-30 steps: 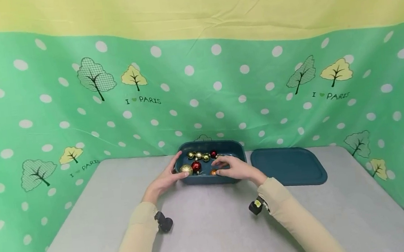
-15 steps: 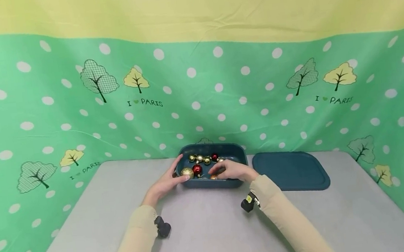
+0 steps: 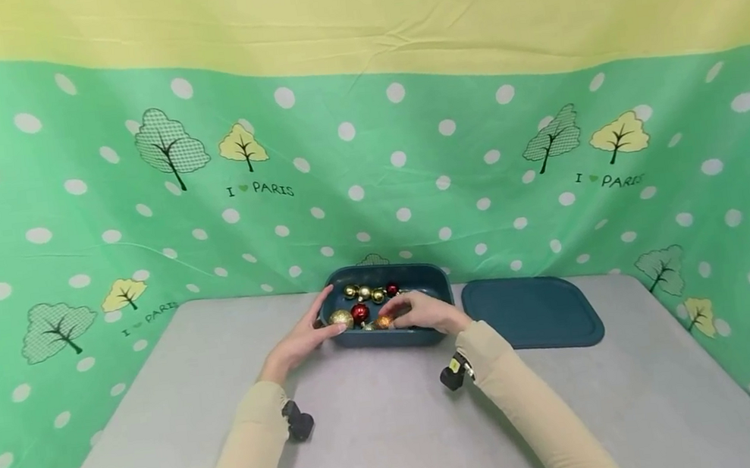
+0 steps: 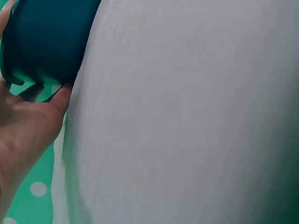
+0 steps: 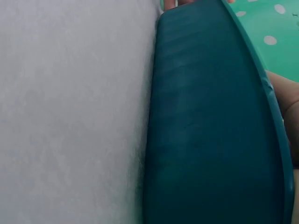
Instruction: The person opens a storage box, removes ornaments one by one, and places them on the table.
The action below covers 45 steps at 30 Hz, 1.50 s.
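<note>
A dark teal plastic box point(image 3: 393, 337) stands at the back of the table with Christmas balls inside. My left hand point(image 3: 299, 343) holds its left end, thumb at the near rim; the left wrist view shows fingers against the box's end wall point(image 4: 46, 42). My right hand point(image 3: 427, 312) reaches over the near rim and pinches an orange Christmas ball point(image 3: 383, 323). Left of that lie a red ball point(image 3: 360, 312) and a glittery gold ball point(image 3: 340, 319). Behind sit several small gold balls point(image 3: 378, 295) and a dark red one point(image 3: 391, 289). In the right wrist view the box wall point(image 5: 210, 116) hides the fingertips.
A flat teal lid point(image 3: 532, 312) lies on the grey table point(image 3: 394, 415), just right of the box. Close behind the box hangs a green and yellow printed curtain point(image 3: 310, 141).
My right hand has shifted left and down into the box, its fingers closing on the orange ball, which now shows more and sits slightly further left. My left hand keeps its place on the box.
</note>
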Each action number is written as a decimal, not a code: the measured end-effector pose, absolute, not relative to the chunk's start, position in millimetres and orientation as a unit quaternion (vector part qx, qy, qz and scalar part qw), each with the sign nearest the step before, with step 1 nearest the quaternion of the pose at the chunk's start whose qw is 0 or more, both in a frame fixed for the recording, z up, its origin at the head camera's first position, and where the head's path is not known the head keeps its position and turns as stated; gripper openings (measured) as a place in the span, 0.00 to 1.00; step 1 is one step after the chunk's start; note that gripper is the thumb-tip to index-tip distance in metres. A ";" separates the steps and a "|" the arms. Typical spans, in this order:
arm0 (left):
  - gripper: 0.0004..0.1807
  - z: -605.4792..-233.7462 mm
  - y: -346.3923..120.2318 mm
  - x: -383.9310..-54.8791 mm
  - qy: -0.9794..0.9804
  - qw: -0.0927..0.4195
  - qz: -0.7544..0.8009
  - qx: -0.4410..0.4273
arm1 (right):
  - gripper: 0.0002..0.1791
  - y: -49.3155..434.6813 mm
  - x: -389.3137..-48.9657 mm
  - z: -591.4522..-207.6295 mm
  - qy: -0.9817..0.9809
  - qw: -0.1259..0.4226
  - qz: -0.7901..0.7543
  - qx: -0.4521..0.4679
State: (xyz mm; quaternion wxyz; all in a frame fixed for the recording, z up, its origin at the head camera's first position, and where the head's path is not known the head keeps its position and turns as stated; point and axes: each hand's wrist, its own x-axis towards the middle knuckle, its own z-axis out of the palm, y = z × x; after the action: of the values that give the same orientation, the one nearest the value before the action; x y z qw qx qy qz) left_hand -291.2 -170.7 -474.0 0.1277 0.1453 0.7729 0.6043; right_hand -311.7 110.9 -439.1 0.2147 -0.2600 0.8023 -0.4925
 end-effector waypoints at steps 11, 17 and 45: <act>0.51 -475.3 -162.6 -298.1 0.785 0.122 0.587 0.155 | 0.21 123.1 -299.7 -428.8 0.787 0.132 -0.548 -0.250; 0.54 -469.4 -160.4 -299.5 0.799 0.125 0.568 0.151 | 0.22 132.5 -287.0 -422.8 0.783 0.099 -0.560 -0.251; 0.62 -452.5 -168.6 -306.4 0.876 0.105 0.434 0.184 | 0.21 217.8 -229.1 -429.4 0.821 0.042 -0.535 -0.195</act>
State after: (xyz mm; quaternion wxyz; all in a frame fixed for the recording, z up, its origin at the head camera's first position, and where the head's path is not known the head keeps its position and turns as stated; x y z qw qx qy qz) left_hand -306.4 -168.6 -452.5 0.1047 0.1835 0.8757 0.4342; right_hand -229.1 217.8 -429.4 0.0419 -0.1955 0.8206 -0.5354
